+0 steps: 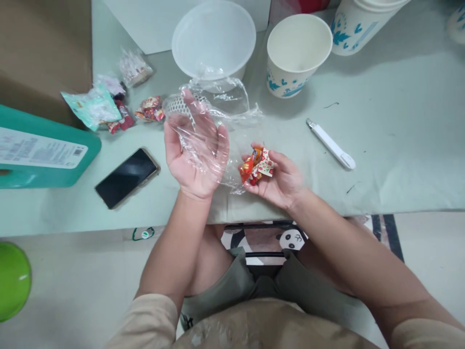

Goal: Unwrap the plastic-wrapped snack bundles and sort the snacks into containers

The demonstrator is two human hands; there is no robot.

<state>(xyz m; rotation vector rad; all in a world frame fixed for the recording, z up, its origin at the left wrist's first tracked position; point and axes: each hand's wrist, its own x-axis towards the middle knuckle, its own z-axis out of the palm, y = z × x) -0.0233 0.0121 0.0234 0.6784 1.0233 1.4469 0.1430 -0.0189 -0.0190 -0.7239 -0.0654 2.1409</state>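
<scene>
My left hand (196,155) is palm up with its fingers curled and partly apart. A clear plastic bag (232,106) lies across this palm and fingers, held there; I cannot tell whether the hand is inside it. Close to the bag's right side, my right hand (283,182) is closed around several wrapped candies (256,165) in red, orange and flower-printed wrappers. Just left of my left hand, another red-orange wrapped candy (150,109) lies on the table. A white plastic tub (214,41) stands behind the bag.
A paper cup (300,55) and stacked cups (358,26) stand at the back right. A white utility knife (331,144) lies to the right. At left are a phone (127,178), small wrapped packets (94,106), a green container (43,150) and a brown box (45,53).
</scene>
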